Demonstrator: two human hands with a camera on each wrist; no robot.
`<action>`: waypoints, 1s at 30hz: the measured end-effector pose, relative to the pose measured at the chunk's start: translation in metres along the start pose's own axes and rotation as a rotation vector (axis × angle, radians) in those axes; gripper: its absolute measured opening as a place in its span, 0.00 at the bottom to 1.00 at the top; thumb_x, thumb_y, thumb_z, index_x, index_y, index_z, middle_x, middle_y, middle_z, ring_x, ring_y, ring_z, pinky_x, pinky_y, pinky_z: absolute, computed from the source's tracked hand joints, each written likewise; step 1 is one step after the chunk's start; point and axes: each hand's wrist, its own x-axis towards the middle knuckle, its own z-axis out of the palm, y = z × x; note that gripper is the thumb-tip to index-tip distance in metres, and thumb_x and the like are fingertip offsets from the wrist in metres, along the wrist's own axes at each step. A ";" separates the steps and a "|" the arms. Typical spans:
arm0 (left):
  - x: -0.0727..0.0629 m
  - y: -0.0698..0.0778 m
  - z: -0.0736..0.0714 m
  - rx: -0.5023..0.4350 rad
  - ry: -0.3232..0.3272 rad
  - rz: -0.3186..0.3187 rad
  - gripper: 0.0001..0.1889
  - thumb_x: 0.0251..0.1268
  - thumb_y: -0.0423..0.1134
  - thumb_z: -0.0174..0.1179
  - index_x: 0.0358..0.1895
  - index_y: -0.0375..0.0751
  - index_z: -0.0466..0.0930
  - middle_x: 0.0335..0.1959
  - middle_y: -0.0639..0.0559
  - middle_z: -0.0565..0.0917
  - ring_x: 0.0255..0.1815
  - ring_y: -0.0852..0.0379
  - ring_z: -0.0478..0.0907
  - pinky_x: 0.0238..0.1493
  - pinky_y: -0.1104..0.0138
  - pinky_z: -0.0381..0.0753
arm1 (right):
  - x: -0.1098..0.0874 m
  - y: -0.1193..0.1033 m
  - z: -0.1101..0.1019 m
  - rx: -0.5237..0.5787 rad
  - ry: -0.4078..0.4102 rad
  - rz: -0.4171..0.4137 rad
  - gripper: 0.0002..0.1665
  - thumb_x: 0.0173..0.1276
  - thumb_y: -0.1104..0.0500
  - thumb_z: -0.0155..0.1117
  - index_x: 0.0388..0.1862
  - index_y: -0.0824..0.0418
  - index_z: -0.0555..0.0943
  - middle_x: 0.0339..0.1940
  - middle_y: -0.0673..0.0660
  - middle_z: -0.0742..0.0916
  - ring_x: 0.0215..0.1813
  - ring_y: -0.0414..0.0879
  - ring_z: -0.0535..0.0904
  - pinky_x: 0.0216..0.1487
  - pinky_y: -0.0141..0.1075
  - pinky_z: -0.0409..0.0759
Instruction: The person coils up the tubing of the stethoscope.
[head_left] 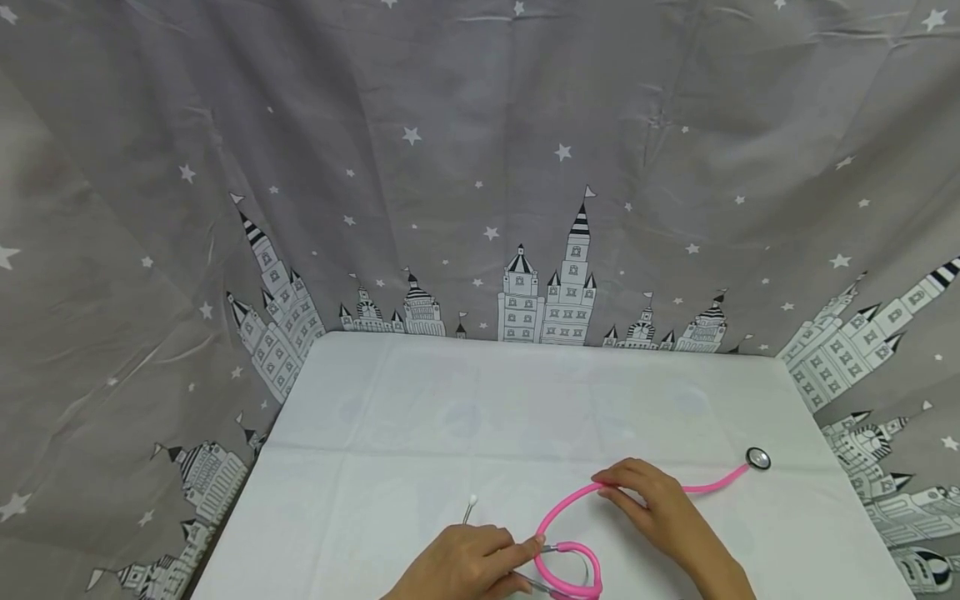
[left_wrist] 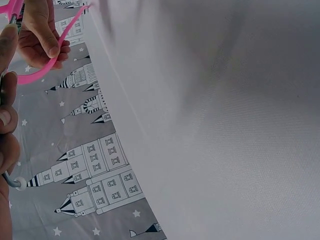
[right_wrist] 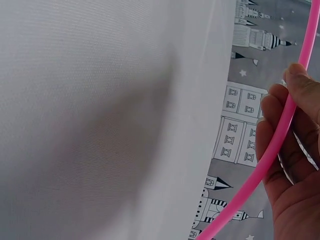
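A stethoscope with pink tubing (head_left: 564,502) stretches between my two hands. My left hand (head_left: 472,560) grips its metal binaural tubes near the pink yoke, and a white ear tip (head_left: 472,500) pokes out beyond the knuckles. In the left wrist view, curled fingers (left_wrist: 9,120) line the left edge, with an ear tip (left_wrist: 20,183) below them. My right hand (head_left: 652,508) pinches the tubing between thumb and fingers, as the right wrist view shows with the tube (right_wrist: 280,132) crossing the palm. The round chest piece (head_left: 758,458) is at the tube's far end, to the right.
A white cloth-covered table (head_left: 420,417) with faint creases lies under the hands. Grey curtain fabric (head_left: 450,192) printed with stars and castles surrounds its back and both sides.
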 end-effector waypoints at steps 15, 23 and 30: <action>0.001 0.002 -0.003 0.018 -0.001 0.000 0.27 0.59 0.51 0.81 0.61 0.51 0.87 0.26 0.65 0.79 0.24 0.73 0.71 0.34 0.91 0.66 | -0.005 0.004 0.002 0.000 0.016 0.046 0.23 0.61 0.66 0.82 0.51 0.44 0.90 0.43 0.37 0.90 0.46 0.35 0.87 0.58 0.14 0.76; 0.002 0.001 -0.004 0.026 0.015 0.018 0.25 0.61 0.51 0.80 0.59 0.51 0.87 0.26 0.65 0.78 0.23 0.73 0.69 0.33 0.91 0.64 | -0.009 0.009 0.001 -0.019 0.012 0.080 0.20 0.60 0.67 0.82 0.48 0.50 0.91 0.43 0.38 0.91 0.46 0.35 0.88 0.58 0.12 0.75; 0.002 0.001 -0.005 0.020 0.011 0.016 0.25 0.60 0.51 0.80 0.59 0.50 0.87 0.26 0.65 0.78 0.23 0.73 0.69 0.34 0.91 0.64 | -0.012 0.011 0.002 0.005 0.003 0.104 0.18 0.61 0.66 0.82 0.48 0.52 0.91 0.43 0.38 0.91 0.46 0.34 0.88 0.57 0.12 0.75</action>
